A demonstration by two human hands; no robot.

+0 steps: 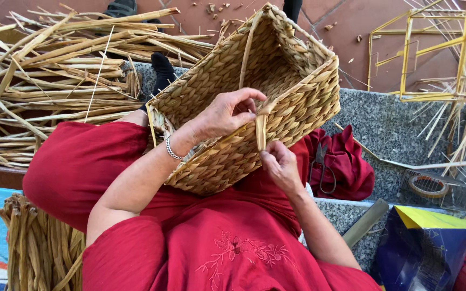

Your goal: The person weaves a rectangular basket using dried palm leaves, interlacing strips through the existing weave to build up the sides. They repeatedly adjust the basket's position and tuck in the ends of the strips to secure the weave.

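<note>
The woven basket [244,102] lies tilted on her lap, probably light and stiff. Left hand [227,114] pinches the rim strand [260,129]; right hand [280,164], at five o'clock, pinches its loose end.

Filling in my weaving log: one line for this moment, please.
left hand pinches rim strand | right hand pulls strand end | rectangular woven straw basket on lap
</note>
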